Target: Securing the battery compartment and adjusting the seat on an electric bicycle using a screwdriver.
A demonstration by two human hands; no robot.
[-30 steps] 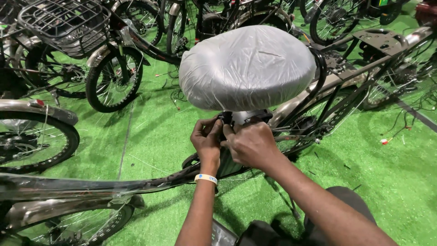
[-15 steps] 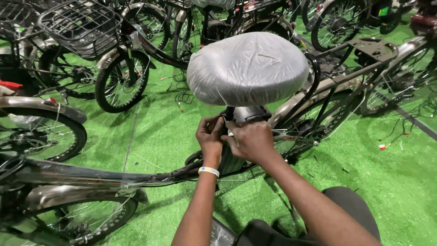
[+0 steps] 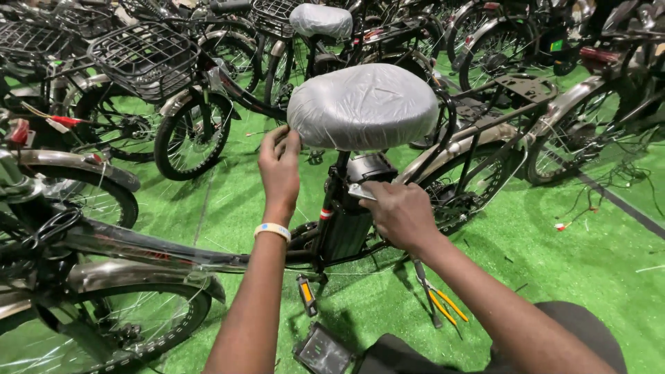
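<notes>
Green artificial turf (image 3: 554, 249) covers the floor, crowded with parked bicycles. Nearest the camera, a small dark display unit (image 3: 322, 352) lies on the turf beside the person's dark-clothed knee, and a pair of pliers with yellow handles (image 3: 438, 301) rests just beyond it. A silver bicycle frame (image 3: 138, 251) runs across the lower left, above a spoked wheel (image 3: 104, 325). Further up, the right hand (image 3: 400, 213) is closed over a metal part at the top of the black battery case (image 3: 344, 228) just under the seat post. The left hand (image 3: 280, 168), with a white wristband (image 3: 271, 229), is raised with its fingers (image 3: 276, 135) curled against the front edge of the plastic-wrapped saddle (image 3: 364, 105). Behind the saddle, a rear rack (image 3: 521, 88) sticks out to the right. Farther back stand more bicycles, one with a black wire basket (image 3: 145, 59) and another with a wrapped saddle (image 3: 321, 19).
</notes>
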